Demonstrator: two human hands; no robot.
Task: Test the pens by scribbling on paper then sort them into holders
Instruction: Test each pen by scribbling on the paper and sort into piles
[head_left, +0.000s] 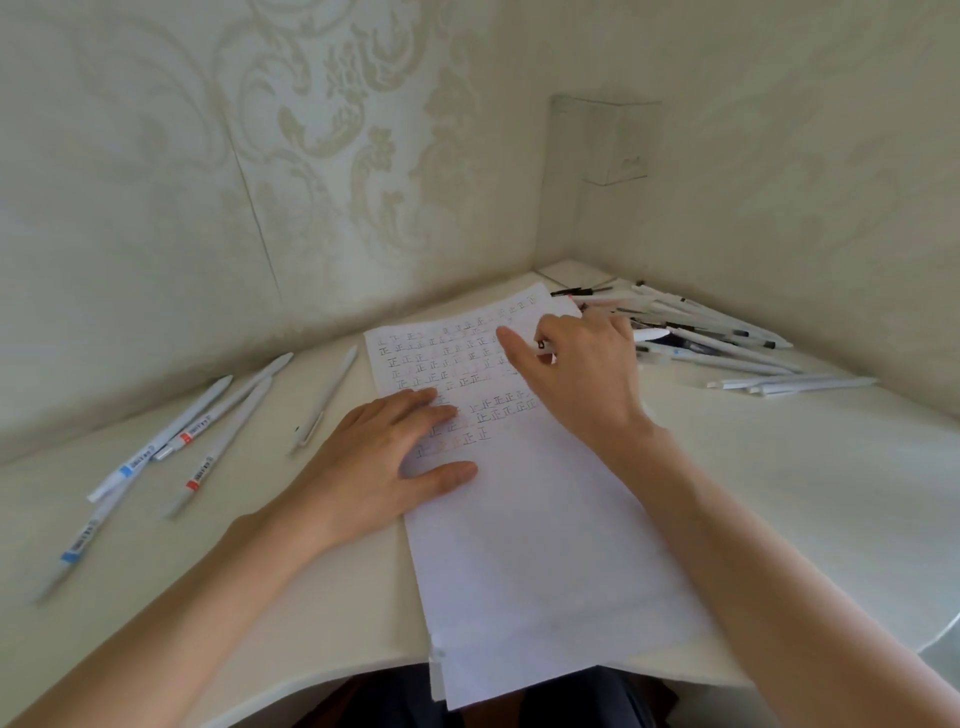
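Left hand (384, 457) flat on the paper (545, 545); right hand (582, 364) grips a pen (649, 334) beside the far-right pile (727, 338), which a careless drag could scatter.

Single head view; faces down-forward onto desk (779, 467) corner; near.

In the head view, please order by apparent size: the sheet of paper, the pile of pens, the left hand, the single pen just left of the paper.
1. sheet of paper.
2. pile of pens and left hand: they look about alike, and the pile lies farther off, so unranked.
3. single pen.
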